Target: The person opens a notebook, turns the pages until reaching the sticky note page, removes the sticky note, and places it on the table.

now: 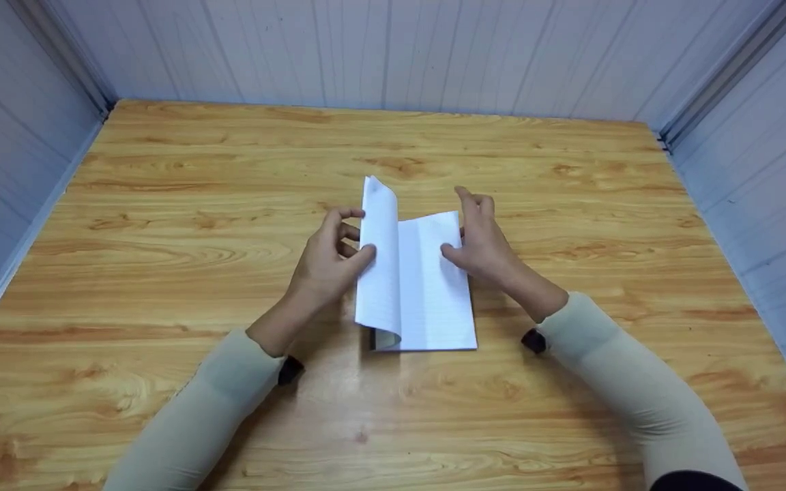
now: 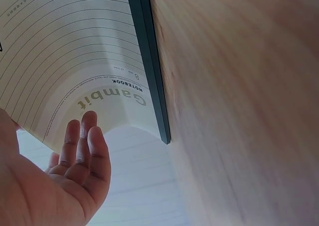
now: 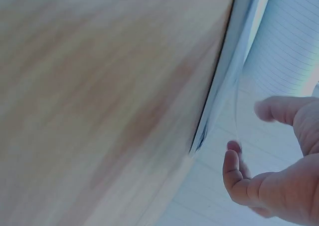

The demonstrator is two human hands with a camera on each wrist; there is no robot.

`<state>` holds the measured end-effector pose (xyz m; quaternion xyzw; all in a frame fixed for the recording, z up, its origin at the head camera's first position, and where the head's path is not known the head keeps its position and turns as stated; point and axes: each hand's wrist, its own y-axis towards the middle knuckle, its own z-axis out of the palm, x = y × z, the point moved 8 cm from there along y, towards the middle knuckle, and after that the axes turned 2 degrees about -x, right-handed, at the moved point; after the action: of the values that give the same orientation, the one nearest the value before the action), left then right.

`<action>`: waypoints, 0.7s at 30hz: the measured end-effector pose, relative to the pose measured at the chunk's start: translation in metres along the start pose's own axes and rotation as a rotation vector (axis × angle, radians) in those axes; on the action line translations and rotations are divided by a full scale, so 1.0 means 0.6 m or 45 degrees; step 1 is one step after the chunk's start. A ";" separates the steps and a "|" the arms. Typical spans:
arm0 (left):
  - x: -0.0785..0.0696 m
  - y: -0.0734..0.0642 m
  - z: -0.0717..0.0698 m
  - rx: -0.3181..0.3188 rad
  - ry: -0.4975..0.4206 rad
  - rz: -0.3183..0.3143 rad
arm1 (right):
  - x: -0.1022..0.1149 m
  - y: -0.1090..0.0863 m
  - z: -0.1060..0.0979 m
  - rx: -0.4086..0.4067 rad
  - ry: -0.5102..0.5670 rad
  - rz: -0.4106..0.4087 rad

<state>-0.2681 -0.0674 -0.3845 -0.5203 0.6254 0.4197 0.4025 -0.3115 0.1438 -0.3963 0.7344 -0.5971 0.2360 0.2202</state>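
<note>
An open lined notebook [image 1: 444, 300] lies on the table, its left part raised nearly upright and curling. My left hand [image 1: 331, 259] holds that raised part by its outer edge, thumb on the page and fingers behind. In the left wrist view the cream cover [image 2: 94, 46] carries the words Gambit and NOTEBOOK, with a dark spine strip [image 2: 149, 61] along the table. At the notebook's right edge is my right hand [image 1: 485, 242], thumb over the page and index finger extended. The right wrist view has the thumb and fingers apart, a fingertip at a thin page edge.
The notebook lies near the middle of a wood-grain table [image 1: 195, 170]. Pale panelled walls [image 1: 386, 54] stand along its back and both sides. A small black device [image 1: 290, 370] sits at the left cuff, and a similar one [image 1: 533, 340] at the right cuff.
</note>
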 end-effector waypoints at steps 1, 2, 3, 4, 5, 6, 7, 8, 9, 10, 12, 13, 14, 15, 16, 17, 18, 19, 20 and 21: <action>0.000 0.000 0.000 -0.002 0.001 0.000 | 0.000 0.000 -0.002 -0.011 0.026 0.014; 0.000 0.000 -0.001 -0.002 0.003 0.001 | 0.000 0.000 -0.003 -0.013 0.050 0.028; 0.000 0.000 -0.001 -0.003 0.007 0.000 | 0.000 -0.001 -0.003 -0.007 0.068 0.040; 0.001 0.000 -0.001 -0.006 0.007 0.000 | 0.001 -0.001 -0.002 0.006 0.075 0.042; 0.001 0.000 -0.001 -0.002 0.002 0.002 | 0.003 -0.002 0.000 0.020 0.086 0.033; 0.001 0.000 0.000 0.001 -0.004 0.004 | 0.005 -0.003 0.002 0.038 0.092 0.022; 0.001 0.000 0.000 0.006 -0.008 0.007 | 0.009 -0.004 0.004 0.057 0.090 0.007; 0.001 0.000 0.001 0.010 -0.016 0.011 | 0.012 -0.006 0.007 0.079 0.092 -0.014; 0.000 0.000 0.001 0.013 -0.021 0.015 | 0.017 -0.008 0.009 0.099 0.097 -0.043; 0.000 0.000 0.001 0.014 -0.024 0.021 | 0.023 -0.011 0.011 0.115 0.101 -0.074; -0.001 0.000 0.001 0.010 -0.029 0.030 | 0.032 -0.016 0.014 0.138 0.116 -0.116; -0.001 0.000 0.001 0.007 -0.027 0.033 | 0.037 -0.018 0.016 0.154 0.132 -0.134; -0.001 0.000 0.000 0.006 -0.026 0.034 | 0.042 -0.021 0.017 0.171 0.151 -0.153; -0.001 0.000 0.000 0.005 -0.023 0.035 | 0.047 -0.024 0.019 0.189 0.164 -0.170; -0.001 0.000 0.000 0.004 -0.024 0.036 | 0.052 -0.027 0.021 0.215 0.180 -0.181; -0.001 0.001 0.000 0.005 -0.025 0.035 | 0.057 -0.030 0.024 0.243 0.195 -0.195; -0.001 0.001 0.001 0.008 -0.021 0.035 | 0.063 -0.033 0.028 0.277 0.229 -0.211; -0.001 0.001 0.001 0.010 -0.020 0.034 | 0.068 -0.037 0.032 0.315 0.272 -0.228; -0.001 0.001 0.002 0.012 -0.022 0.031 | 0.074 -0.040 0.036 0.346 0.306 -0.246; -0.001 0.001 0.002 0.016 -0.025 0.028 | 0.080 -0.044 0.039 0.369 0.346 -0.257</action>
<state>-0.2686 -0.0658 -0.3843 -0.5069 0.6297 0.4253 0.4070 -0.2751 0.0976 -0.3865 0.7759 -0.4453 0.3929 0.2131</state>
